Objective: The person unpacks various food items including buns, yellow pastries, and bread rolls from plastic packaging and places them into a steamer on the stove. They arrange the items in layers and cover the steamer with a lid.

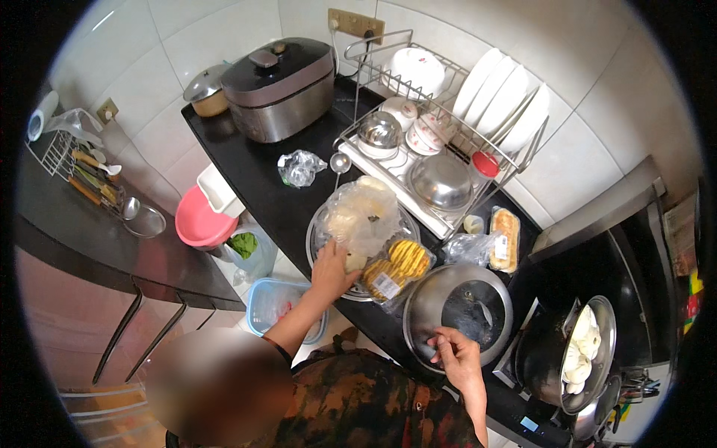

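Note:
My left hand (331, 270) reaches to a clear plastic bag of pale buns (358, 215), which rests on a round metal tray (315, 235); its fingers touch the bag or a bun, and whether they grip cannot be told. Beside it lies a clear pack of yellow-and-brown striped round pastries (399, 266). My right hand (456, 355) hovers at or over the near rim of a large metal pot lid with a glass centre (417, 305), its thumb and fingers drawn together. To the right, a metal steamer tray (608, 336) of white buns (582, 353) sits tilted on a dark wok (538, 353).
Behind stand a dish rack (442, 229) with bowls and plates, and a large electric cooker (280, 106). A packaged bread (504, 241) lies near the stove. A pink basin (204, 224) and a blue plastic bin (260, 305) are low at the left.

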